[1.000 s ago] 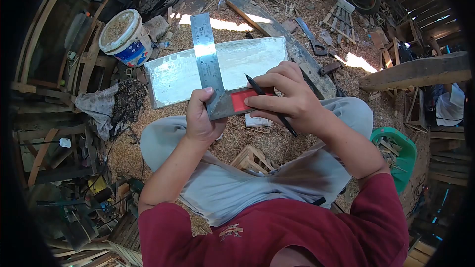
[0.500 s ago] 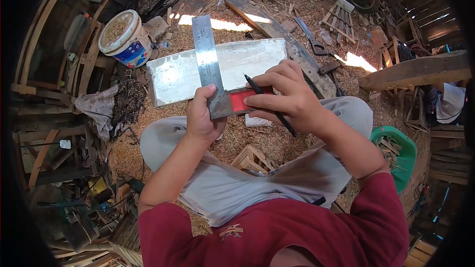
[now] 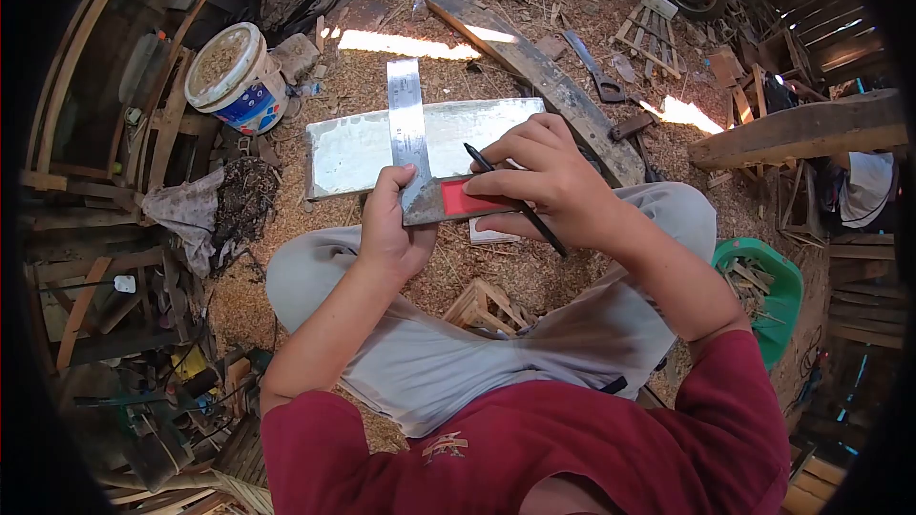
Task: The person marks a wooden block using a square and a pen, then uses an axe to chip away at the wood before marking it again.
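My left hand (image 3: pixel 393 224) grips the corner of a try square (image 3: pixel 408 129), thumb on the base of its metal blade. The blade points away from me over a pale, whitish board or slab (image 3: pixel 477 129). My right hand (image 3: pixel 549 176) has a black pen (image 3: pixel 515 198) between its fingers, tip pointing up and left. Its fingers also rest on the square's handle, which has a red inset (image 3: pixel 463 196). The underside of the square and what supports the slab are hidden.
Wood shavings cover the ground. A white bucket (image 3: pixel 224 67) stands at the left, a green basin (image 3: pixel 787 291) at the right. A long plank (image 3: pixel 534 67), a handsaw (image 3: pixel 592 67) and a hammer (image 3: pixel 632 126) lie ahead. A small wooden frame (image 3: pixel 487 307) sits between my legs.
The far end of the square's blade has swung slightly right and come nearer. The pale slab appears lower and less tilted. Both hands keep their holds.
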### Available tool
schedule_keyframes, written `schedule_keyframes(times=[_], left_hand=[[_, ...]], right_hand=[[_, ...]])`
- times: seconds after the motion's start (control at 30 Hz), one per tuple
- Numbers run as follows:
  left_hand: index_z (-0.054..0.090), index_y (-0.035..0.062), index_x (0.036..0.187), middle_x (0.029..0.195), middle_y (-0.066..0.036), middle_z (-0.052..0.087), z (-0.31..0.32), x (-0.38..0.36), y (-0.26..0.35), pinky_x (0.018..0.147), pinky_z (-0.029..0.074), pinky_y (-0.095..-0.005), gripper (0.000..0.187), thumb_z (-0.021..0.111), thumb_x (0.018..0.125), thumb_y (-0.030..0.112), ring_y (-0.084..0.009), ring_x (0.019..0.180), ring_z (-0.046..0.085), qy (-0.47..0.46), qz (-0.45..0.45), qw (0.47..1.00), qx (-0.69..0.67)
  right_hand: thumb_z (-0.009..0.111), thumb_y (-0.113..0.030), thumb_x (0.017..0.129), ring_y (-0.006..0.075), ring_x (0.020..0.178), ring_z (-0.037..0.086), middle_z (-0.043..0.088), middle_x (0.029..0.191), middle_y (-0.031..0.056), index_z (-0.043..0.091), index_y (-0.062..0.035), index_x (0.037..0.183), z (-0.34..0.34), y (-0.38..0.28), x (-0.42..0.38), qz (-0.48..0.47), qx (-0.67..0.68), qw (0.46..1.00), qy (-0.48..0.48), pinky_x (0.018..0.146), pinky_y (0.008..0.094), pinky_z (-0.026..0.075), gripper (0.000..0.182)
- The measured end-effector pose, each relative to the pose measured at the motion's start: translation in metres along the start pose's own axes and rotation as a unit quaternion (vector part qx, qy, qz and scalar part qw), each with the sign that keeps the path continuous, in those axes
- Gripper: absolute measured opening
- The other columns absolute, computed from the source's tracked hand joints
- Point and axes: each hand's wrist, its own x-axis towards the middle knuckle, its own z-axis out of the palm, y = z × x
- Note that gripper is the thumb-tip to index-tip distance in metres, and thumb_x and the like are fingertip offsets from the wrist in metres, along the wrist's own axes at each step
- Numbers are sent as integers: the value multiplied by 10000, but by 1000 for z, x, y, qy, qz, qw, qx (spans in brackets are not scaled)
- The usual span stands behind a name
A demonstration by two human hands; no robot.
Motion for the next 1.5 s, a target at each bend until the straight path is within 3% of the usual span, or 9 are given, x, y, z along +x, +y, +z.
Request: schedule_keyframes(times=[0.27, 0.4, 0.5, 0.67, 0.77, 1.0, 1.27, 1.37, 1.5], left_hand=[[585, 13, 1361, 1271, -131, 717, -8, 0, -8, 1077, 558, -442, 376, 525, 1055, 224, -254, 1167, 722, 16, -32, 999, -1], [593, 8, 1339, 1243, -127, 724, -9, -3, -9, 1057, 569, -436, 364, 529, 1055, 227, -246, 1136, 730, 13, -57, 998, 13], [596, 6, 1333, 1223, -126, 731, -8, -6, -11, 1043, 573, -434, 365, 536, 1054, 232, -243, 1115, 735, 16, -74, 997, 27], [600, -7, 1328, 1211, -127, 741, -3, -11, -12, 1025, 577, -419, 371, 552, 1052, 236, -237, 1092, 745, 4, -90, 995, 42], [613, -16, 1309, 1198, -129, 749, -21, -6, -16, 1004, 587, -410, 358, 566, 1046, 223, -230, 1070, 754, -30, -113, 993, 10], [644, -11, 1258, 1105, -107, 755, -7, -14, -18, 935, 607, -382, 309, 590, 1037, 199, -210, 982, 762, 0, -132, 991, 30], [591, 28, 1351, 1196, -106, 735, -24, -9, -25, 1039, 565, -432, 388, 579, 1039, 258, -233, 1107, 735, -16, -146, 988, 51], [655, 1, 1208, 1065, -93, 756, -8, -14, -22, 874, 613, -370, 257, 589, 1049, 191, -194, 938, 761, 26, -136, 990, 36], [657, 5, 1205, 1064, -93, 757, -6, -14, -21, 865, 613, -368, 253, 594, 1049, 194, -190, 935, 762, 26, -130, 991, 37]], right_hand=[[809, -174, 934, 269, 1011, 692, 754, 1119, 111, 773, -89, 1303, -7, 7, 1, 27, 116, 993, 18, 936, 396, 518, 380], [630, -99, 1042, 152, 972, 738, 793, 1086, 101, 749, -59, 1301, -8, 0, 2, 174, 309, 935, 24, 848, 342, 601, 288], [609, -108, 1067, 133, 941, 735, 779, 1031, 72, 746, -50, 1286, -17, -6, 4, 277, 412, 868, 4, 808, 326, 601, 265], [634, -169, 1114, 49, 754, 627, 713, 902, 23, 740, 16, 1218, -6, 0, 0, 291, 410, 864, -19, 627, 240, 465, 237], [619, -171, 1118, 47, 750, 622, 695, 881, 9, 759, 10, 1165, 5, 3, -2, 237, 374, 897, -7, 629, 238, 457, 233], [703, -177, 1056, 42, 773, 607, 645, 886, -16, 613, -30, 1097, 9, 4, -3, 277, 381, 880, -50, 675, 231, 460, 178], [769, -191, 998, 136, 689, 623, 648, 770, 53, 675, -33, 1037, 22, 5, -9, 203, 319, 925, -34, 635, 315, 481, 188], [773, -207, 1002, 152, 688, 629, 654, 777, 64, 678, -40, 1043, 23, 4, -9, 200, 313, 928, -38, 638, 323, 486, 197], [774, -216, 1003, 163, 685, 637, 669, 782, 70, 684, -47, 1053, 25, 4, -9, 193, 316, 928, -31, 641, 328, 493, 198]])
